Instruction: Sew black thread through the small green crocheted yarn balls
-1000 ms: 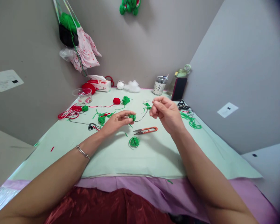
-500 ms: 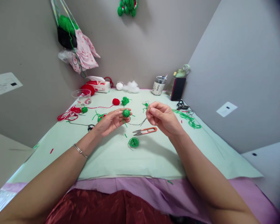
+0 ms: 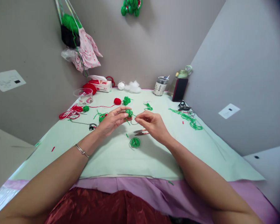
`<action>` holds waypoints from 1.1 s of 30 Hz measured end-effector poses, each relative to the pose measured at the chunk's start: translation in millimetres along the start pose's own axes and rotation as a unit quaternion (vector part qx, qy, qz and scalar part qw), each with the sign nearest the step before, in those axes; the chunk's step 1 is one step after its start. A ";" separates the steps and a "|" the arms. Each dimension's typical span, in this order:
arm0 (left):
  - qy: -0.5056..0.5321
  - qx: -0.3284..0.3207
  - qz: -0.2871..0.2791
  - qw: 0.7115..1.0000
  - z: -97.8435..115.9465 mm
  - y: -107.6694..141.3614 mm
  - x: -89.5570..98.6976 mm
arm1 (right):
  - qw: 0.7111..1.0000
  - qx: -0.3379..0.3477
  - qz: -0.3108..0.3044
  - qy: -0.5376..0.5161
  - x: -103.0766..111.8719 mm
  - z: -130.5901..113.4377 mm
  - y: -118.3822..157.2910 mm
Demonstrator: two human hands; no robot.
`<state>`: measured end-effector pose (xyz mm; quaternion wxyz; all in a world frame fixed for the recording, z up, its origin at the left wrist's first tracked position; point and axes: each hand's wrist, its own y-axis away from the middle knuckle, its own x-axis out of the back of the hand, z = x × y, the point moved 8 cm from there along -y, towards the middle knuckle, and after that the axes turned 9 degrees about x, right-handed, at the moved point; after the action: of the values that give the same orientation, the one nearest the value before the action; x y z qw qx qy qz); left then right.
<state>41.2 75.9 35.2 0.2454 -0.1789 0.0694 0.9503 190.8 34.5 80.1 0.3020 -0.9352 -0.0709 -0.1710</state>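
A small green crocheted ball (image 3: 129,113) is pinched between the thumb and fingers of my left hand (image 3: 114,119). Close on its right, my right hand (image 3: 151,123) is closed in a pinch. Black yarn (image 3: 133,123) loops from the ball to those fingertips; whether a needle is with it is too small to tell. Orange-handled thread snips (image 3: 140,133) lie below, their handles partly hidden by my right hand. Nearer to me rests a round green crocheted piece (image 3: 134,142) with dark yarn on it.
Green-and-red crochet (image 3: 102,117), black yarn (image 3: 92,127) and red yarn (image 3: 68,112) lie to the left. Green strands (image 3: 189,119) spread at right. Behind stand a plastic tub (image 3: 85,97), tissue box (image 3: 101,85), white stuffing (image 3: 133,87), pen can (image 3: 160,86) and phone (image 3: 180,90).
My right hand has come down and left, close to the ball, and now covers part of the snips. My left thumb has closed onto the ball. The view has shifted slightly.
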 end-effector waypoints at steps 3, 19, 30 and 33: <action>-0.002 0.001 0.007 1.000 0.4 0.0 0.2 | 1.000 -0.003 -0.003 0.000 -0.6 1.1 0.4; -0.014 0.000 0.011 1.000 -1.7 0.0 0.0 | 0.998 -0.049 0.004 -0.045 -3.0 5.6 1.3; -0.006 -0.004 0.009 1.000 -3.0 -0.4 -1.2 | 0.997 -0.046 0.015 -0.062 -6.5 7.0 2.3; -0.010 -0.013 0.013 1.000 -1.5 0.4 -2.2 | 0.997 -0.052 0.013 -0.058 -5.8 7.6 2.2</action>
<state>43.2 74.3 34.7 0.2310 -0.1719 0.0566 0.9560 188.0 37.0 71.0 0.2506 -0.9587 -0.0675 -0.1159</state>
